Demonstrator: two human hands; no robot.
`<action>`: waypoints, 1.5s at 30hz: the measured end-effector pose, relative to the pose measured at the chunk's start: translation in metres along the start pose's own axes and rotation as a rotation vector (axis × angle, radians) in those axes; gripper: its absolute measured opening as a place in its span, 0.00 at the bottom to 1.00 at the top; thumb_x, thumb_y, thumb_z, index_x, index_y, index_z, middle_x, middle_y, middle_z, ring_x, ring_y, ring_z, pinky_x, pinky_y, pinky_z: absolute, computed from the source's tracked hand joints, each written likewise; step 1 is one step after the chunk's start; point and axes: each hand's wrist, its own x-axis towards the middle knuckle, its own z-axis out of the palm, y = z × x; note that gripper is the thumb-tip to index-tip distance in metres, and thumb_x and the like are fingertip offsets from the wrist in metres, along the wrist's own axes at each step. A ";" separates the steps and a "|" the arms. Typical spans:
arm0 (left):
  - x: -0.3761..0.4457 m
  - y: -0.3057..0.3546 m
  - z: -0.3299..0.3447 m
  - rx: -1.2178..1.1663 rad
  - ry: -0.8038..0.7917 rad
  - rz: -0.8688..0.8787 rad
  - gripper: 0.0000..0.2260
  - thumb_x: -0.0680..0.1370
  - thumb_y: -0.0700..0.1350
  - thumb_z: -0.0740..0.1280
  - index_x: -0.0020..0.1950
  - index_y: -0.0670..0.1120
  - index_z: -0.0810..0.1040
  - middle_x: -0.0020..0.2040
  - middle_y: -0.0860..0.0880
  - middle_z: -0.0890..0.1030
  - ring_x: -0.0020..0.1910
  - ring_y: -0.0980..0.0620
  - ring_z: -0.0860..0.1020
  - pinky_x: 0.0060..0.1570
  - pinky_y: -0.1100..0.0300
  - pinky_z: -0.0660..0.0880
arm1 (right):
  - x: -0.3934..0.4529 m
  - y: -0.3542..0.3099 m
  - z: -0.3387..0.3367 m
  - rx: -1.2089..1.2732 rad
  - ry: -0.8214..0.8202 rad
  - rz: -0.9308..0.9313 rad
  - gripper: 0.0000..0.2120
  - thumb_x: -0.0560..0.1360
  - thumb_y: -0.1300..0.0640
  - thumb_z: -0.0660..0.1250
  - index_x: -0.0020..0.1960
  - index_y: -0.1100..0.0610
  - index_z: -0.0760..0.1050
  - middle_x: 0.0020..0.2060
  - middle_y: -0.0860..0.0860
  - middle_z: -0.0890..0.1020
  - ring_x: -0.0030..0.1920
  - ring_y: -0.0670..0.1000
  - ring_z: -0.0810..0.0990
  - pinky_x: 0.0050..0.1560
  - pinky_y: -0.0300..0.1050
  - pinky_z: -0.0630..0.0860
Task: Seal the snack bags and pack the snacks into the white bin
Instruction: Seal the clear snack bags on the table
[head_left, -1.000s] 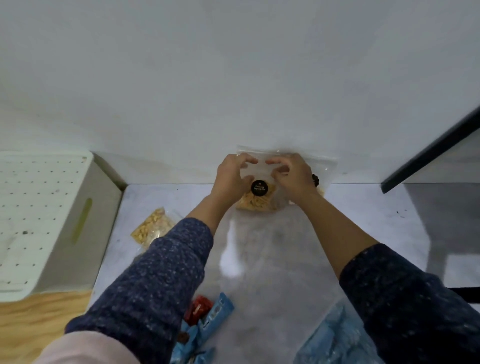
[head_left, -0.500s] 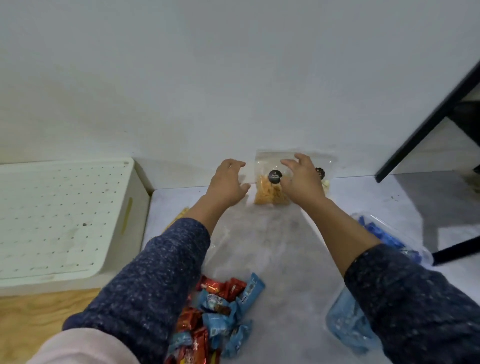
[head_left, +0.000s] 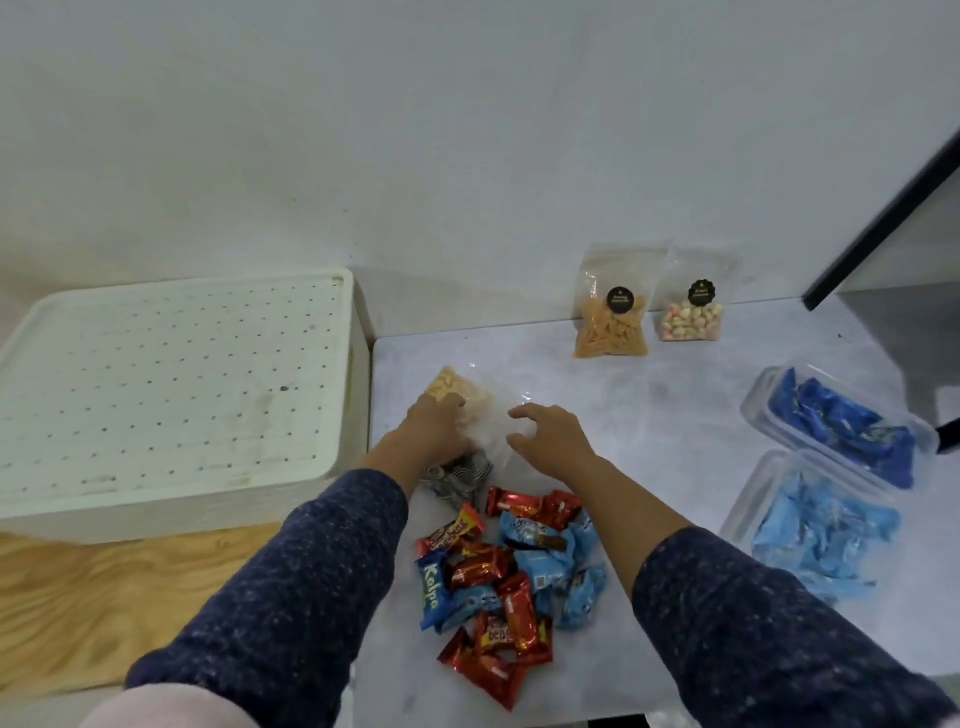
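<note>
A white perforated plastic bin (head_left: 171, 384) is seen upturned at the left. Beside it, a clear bag of pale snacks (head_left: 465, 402) is covered by the left hand (head_left: 434, 428); whether it is gripped cannot be told. The right hand (head_left: 553, 436) hovers just beside, fingers loosely spread, holding nothing. Two clear tubs (head_left: 831, 415) of blue wrapped sweets are seen at the right.

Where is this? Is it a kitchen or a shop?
Hard to say, but it looks like a home snack-packing spot: a plain table against a bare wall, with small sweets heaped on it, clear snack bags and a white bin beside it.
</note>
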 end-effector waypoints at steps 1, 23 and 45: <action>0.000 0.000 0.004 -0.015 -0.011 0.008 0.33 0.73 0.51 0.69 0.74 0.48 0.61 0.71 0.40 0.65 0.68 0.40 0.67 0.66 0.49 0.68 | -0.002 0.001 0.001 0.019 0.003 0.008 0.19 0.75 0.52 0.65 0.66 0.50 0.72 0.67 0.55 0.72 0.68 0.55 0.69 0.66 0.46 0.65; -0.064 0.047 -0.035 -0.839 0.491 0.139 0.42 0.74 0.44 0.70 0.75 0.62 0.43 0.42 0.51 0.75 0.43 0.53 0.77 0.47 0.57 0.77 | -0.036 -0.040 -0.064 0.611 0.314 -0.183 0.13 0.73 0.65 0.67 0.51 0.48 0.78 0.35 0.46 0.72 0.36 0.47 0.73 0.40 0.38 0.73; -0.143 0.165 -0.117 -1.322 0.878 0.413 0.07 0.80 0.46 0.63 0.43 0.52 0.77 0.39 0.55 0.81 0.36 0.63 0.80 0.44 0.62 0.76 | -0.112 -0.057 -0.210 0.952 0.407 -0.587 0.05 0.76 0.61 0.65 0.44 0.54 0.77 0.33 0.46 0.82 0.33 0.43 0.82 0.35 0.34 0.77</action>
